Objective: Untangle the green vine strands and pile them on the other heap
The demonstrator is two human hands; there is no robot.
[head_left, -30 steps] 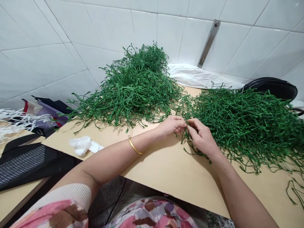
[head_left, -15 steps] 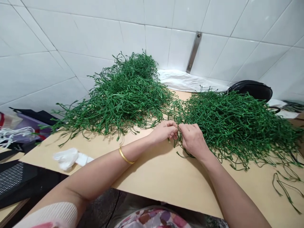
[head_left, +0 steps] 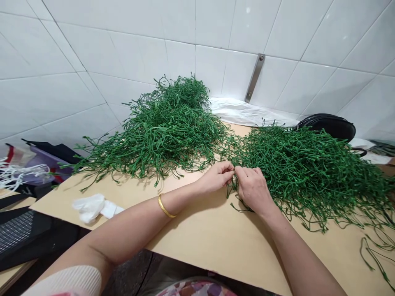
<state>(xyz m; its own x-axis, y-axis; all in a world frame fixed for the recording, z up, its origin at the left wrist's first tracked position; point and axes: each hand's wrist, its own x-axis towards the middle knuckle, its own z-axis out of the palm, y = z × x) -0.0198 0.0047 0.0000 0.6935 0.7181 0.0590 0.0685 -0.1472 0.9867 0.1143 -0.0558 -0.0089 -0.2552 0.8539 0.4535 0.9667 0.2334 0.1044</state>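
My left hand (head_left: 217, 177) and my right hand (head_left: 253, 186) meet at the middle of the board, fingertips pinched together and almost touching. Between them they grip a thin green cord (head_left: 228, 190); most of it is hidden behind the fingers. A tall heap of green cords (head_left: 173, 131) with small knotted ends rises beyond my left hand. Beside and behind my right hand spreads a second heap of the same cords (head_left: 302, 164). A few loose strands lie just under my right wrist.
The tan board (head_left: 197, 230) carries a crumpled white tissue (head_left: 92, 207) at its left. A black pouch (head_left: 328, 126) and white cloth (head_left: 243, 112) lie along the tiled wall, under a metal bracket (head_left: 255, 78). Purple and black items (head_left: 49, 162) stand off the left edge.
The whole scene sits slightly lower in view, as the camera has tilted. My fingertips have come closer together, and the left fingers have curled more tightly.
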